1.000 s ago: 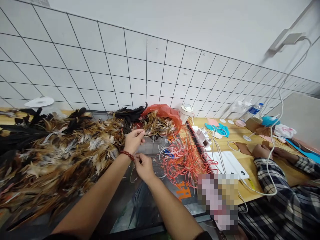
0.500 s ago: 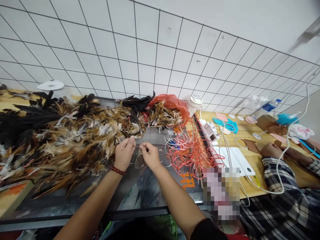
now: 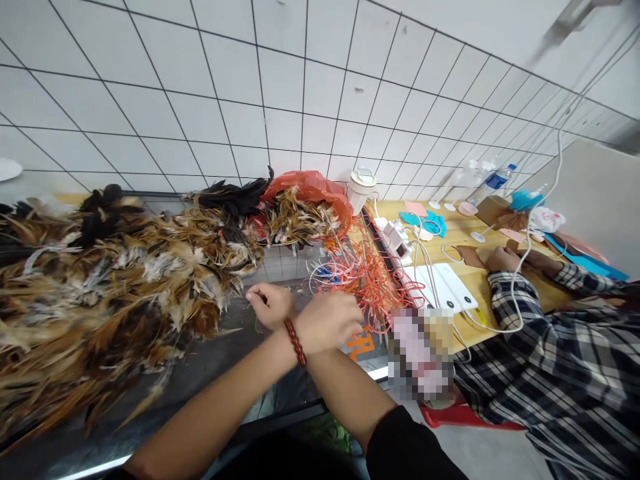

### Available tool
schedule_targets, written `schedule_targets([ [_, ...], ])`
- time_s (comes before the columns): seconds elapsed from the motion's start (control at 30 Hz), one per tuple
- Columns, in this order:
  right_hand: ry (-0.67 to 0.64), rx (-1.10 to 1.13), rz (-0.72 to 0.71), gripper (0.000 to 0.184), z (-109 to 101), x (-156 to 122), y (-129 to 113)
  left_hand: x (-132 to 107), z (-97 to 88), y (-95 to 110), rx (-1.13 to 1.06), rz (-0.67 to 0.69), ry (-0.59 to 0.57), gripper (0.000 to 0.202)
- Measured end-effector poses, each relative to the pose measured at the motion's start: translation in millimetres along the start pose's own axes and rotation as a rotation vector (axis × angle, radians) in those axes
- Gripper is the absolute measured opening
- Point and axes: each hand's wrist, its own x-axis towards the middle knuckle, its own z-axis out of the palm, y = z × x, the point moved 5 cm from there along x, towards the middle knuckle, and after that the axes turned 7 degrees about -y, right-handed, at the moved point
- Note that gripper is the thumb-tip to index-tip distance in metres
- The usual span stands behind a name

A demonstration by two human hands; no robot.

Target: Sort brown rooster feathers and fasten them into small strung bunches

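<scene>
Tangled thin red cords (image 3: 383, 285) lie rightward, nearer the crossed-over left hand (image 3: 330, 325) than the right hand (image 3: 271, 307); fingers' grasp I cannot tell.

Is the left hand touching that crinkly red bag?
Apart. The head view shows dark tabletop between the left hand and the red bag.

passage: between feather pile (image 3: 150, 273) and red cords (image 3: 377, 280) | near-side block: crossed forearms (image 3: 225, 393)
</scene>
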Motion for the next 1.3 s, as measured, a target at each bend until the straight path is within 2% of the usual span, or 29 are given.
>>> schedule_targets([
  [0.07, -0.021, 0.001, -0.042, 0.018, -4.4, -2.2, 0.4, -1.6, 25.8, 41.9, -0.104, 0.313, -0.120, 0.021],
  [0.1, -0.032, -0.006, -0.057, 0.018, -5.5, -2.7, 0.6, -5.3, 37.3, 59.1, -0.131, 0.429, -0.166, 0.018],
  [0.2, -0.057, -0.044, -0.067, 0.018, -5.0, -2.0, 0.5, -12.0, 56.5, 80.0, -0.090, 0.430, -0.161, 0.017],
  [0.3, -0.055, -0.098, -0.061, 0.018, -2.4, -1.5, -1.1, -19.5, 56.2, 79.2, -0.078, 0.463, -0.173, 0.012],
  [0.4, -0.062, -0.146, -0.089, 0.018, 0.7, -2.6, -3.1, -28.0, 44.1, 67.4, -0.082, 0.491, -0.201, 0.012],
  [0.53, -0.082, -0.142, -0.123, 0.018, 2.9, -3.0, -2.8, -26.1, 33.0, 57.7, -0.040, 0.442, -0.223, 0.018],
  [0.6, -0.082, -0.123, -0.120, 0.017, 2.3, -2.2, -1.8, -16.8, 38.0, 64.4, -0.061, 0.435, -0.207, 0.013],
  [0.67, -0.087, -0.102, -0.113, 0.015, 1.5, -1.3, -1.3, -8.5, 53.4, 81.2, -0.189, 0.528, -0.243, 0.035],
  [0.7, -0.091, -0.092, -0.110, 0.015, 1.1, -1.0, -1.3, -4.3, 63.6, 87.4, -0.195, 0.517, -0.254, 0.039],
  [0.77, -0.102, -0.073, -0.108, 0.014, 0.8, -0.9, -1.6, 1.7, 80.3, 92.2, -0.130, 0.398, -0.206, 0.036],
  [0.83, -0.103, -0.070, -0.106, 0.014, 0.6, -1.4, -2.1, -2.2, 87.1, 93.2, -0.079, 0.381, -0.137, 0.042],
  [0.9, -0.091, -0.086, -0.112, 0.014, 0.7, -2.0, -2.8, -14.4, 82.4, 87.7, -0.052, 0.432, -0.062, 0.044],
  [1.0, -0.074, -0.115, -0.138, 0.014, 1.7, -2.7, -4.0, -39.5, 64.7, 71.6, 0.046, 0.567, 0.016, 0.037],
  [1.07, -0.071, -0.120, -0.147, 0.015, 2.2, -2.7, -4.0, -49.0, 54.5, 58.0, 0.131, 0.547, 0.030, 0.032],
  [1.13, -0.071, -0.117, -0.139, 0.015, 2.0, -2.2, -3.1, -49.2, 50.4, 49.9, 0.169, 0.481, 0.013, 0.035],
  [1.17, -0.073, -0.113, -0.132, 0.015, 1.7, -1.9, -2.6, -47.5, 51.2, 51.6, 0.163, 0.499, -0.005, 0.036],
  [1.3, -0.089, -0.076, -0.117, 0.015, 0.7, -0.6, -0.3, -31.6, 66.0, 77.5, 0.116, 0.613, -0.135, 0.043],
])
